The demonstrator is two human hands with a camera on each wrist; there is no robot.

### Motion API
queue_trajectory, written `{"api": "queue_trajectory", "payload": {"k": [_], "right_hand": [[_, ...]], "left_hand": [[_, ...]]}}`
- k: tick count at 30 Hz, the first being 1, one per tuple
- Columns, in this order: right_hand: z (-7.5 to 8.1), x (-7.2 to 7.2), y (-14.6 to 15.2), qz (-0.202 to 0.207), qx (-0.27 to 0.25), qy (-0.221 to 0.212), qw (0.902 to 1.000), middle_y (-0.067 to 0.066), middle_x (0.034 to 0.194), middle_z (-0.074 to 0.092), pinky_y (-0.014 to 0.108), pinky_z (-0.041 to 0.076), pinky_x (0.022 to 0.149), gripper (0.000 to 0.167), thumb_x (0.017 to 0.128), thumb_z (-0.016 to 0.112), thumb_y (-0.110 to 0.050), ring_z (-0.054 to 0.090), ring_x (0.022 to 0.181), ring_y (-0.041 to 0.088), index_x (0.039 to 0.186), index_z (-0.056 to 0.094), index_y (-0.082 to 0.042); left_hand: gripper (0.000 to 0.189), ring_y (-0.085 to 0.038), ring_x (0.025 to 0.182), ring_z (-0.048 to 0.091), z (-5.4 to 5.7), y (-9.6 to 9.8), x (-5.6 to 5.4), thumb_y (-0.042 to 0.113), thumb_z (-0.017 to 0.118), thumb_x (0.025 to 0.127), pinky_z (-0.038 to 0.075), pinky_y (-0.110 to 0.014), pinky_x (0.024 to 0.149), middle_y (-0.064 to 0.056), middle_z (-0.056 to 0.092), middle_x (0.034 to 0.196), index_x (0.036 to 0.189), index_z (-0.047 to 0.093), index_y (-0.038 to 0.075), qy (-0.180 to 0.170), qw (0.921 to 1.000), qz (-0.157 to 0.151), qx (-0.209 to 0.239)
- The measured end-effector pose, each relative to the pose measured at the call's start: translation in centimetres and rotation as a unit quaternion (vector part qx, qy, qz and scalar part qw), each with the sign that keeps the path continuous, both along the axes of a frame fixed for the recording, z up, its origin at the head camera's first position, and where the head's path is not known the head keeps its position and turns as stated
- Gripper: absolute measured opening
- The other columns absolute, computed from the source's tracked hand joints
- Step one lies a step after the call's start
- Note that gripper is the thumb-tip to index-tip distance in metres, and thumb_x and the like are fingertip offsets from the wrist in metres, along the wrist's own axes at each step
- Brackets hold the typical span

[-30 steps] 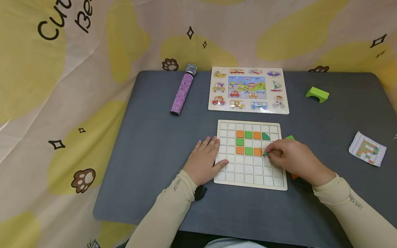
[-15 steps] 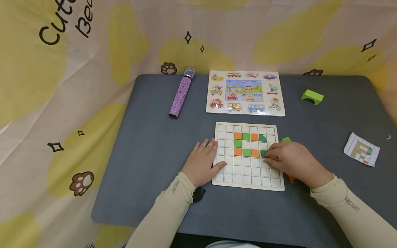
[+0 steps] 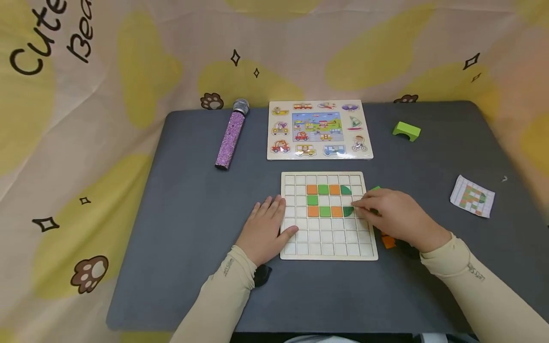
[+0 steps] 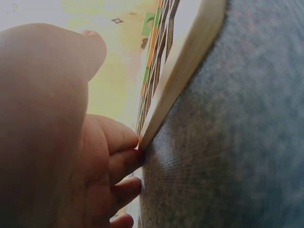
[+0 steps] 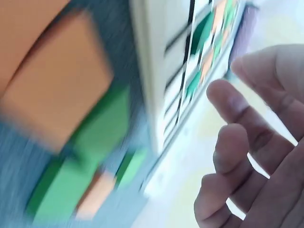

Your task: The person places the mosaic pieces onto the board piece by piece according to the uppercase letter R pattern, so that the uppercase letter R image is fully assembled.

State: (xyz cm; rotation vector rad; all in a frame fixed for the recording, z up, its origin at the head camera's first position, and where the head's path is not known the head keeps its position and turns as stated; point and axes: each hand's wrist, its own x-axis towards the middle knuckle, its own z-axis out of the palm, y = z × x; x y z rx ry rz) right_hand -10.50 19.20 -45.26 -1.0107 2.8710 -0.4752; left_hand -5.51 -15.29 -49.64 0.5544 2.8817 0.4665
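A pale wooden grid board (image 3: 328,237) lies on the table with orange and light green square tiles set in its cells. Two dark green quarter-round tiles stand at the right ends of the rows, an upper one (image 3: 345,190) and a lower one (image 3: 348,211). My left hand (image 3: 262,232) lies flat at the board's left side, fingers fairly straight against the edge and thumb over the rim. Over the right edge hovers my right hand (image 3: 399,216), its fingertips just beside the lower quarter-round tile. The right wrist view shows its fingers loosely bent, thumb and forefinger apart, holding nothing.
Loose orange tiles (image 3: 389,241) and green tiles (image 5: 102,123) lie right of the board, partly under my right hand. Beyond are a vehicle puzzle (image 3: 320,151), a glittery microphone (image 3: 230,140) and a green arch block (image 3: 406,130). A pattern card (image 3: 472,196) lies far right.
The lower dark green tile was pinched and tilted in my right fingers; now it lies flat in its cell and the fingers have let go. My left hand stays put. The head view has shifted.
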Motion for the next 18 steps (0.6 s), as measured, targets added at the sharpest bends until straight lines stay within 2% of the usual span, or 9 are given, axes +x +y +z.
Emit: {"api": "queue_trajectory", "payload": {"k": [5, 8, 12, 18], "right_hand": [[1.1, 0.0, 3.3, -0.111, 0.023, -0.012, 0.9935, 0.015, 0.117, 0.075, 0.054, 0.062, 0.077, 0.031, 0.096, 0.080, -0.012, 0.069, 0.098, 0.032, 0.127, 0.079, -0.006], [1.0, 0.1, 4.7, -0.151, 0.042, -0.030, 0.9872, 0.018, 0.122, 0.073, 0.060, 0.059, 0.082, 0.033, 0.098, 0.077, -0.014, 0.069, 0.108, 0.038, 0.130, 0.077, -0.005], [0.7, 0.4, 6.0, -0.164, 0.064, -0.046, 0.9834, 0.023, 0.127, 0.071, 0.066, 0.056, 0.085, 0.038, 0.098, 0.077, -0.018, 0.066, 0.114, 0.044, 0.133, 0.074, -0.004], [-1.1, -0.5, 5.8, -0.153, 0.039, -0.031, 0.9870, 0.020, 0.124, 0.072, 0.065, 0.057, 0.085, 0.039, 0.092, 0.083, -0.017, 0.067, 0.113, 0.042, 0.128, 0.075, -0.004]], "left_hand": [[0.082, -0.037, 0.160, 0.024, 0.0, 0.1, -0.2, 0.058, 0.049, 0.109, 0.017, -0.055, 0.130, -0.016, 0.033, 0.171, 0.165, 0.036, 0.000, 0.001, 1.0000, 0.000, 0.002], [0.082, -0.037, 0.160, 0.025, 0.0, 0.0, 0.0, 0.058, 0.050, 0.109, 0.018, -0.055, 0.130, -0.016, 0.033, 0.171, 0.165, 0.036, 0.000, -0.004, 1.0000, 0.002, -0.004], [0.082, -0.037, 0.159, 0.025, 0.5, 0.1, 0.2, 0.058, 0.050, 0.109, 0.018, -0.056, 0.130, -0.016, 0.033, 0.171, 0.165, 0.036, -0.001, 0.001, 1.0000, 0.000, -0.001], [0.083, -0.036, 0.160, 0.024, 0.0, 0.1, 0.2, 0.058, 0.050, 0.109, 0.016, -0.055, 0.130, -0.016, 0.032, 0.171, 0.165, 0.035, 0.000, -0.003, 1.0000, 0.002, 0.005]]}}
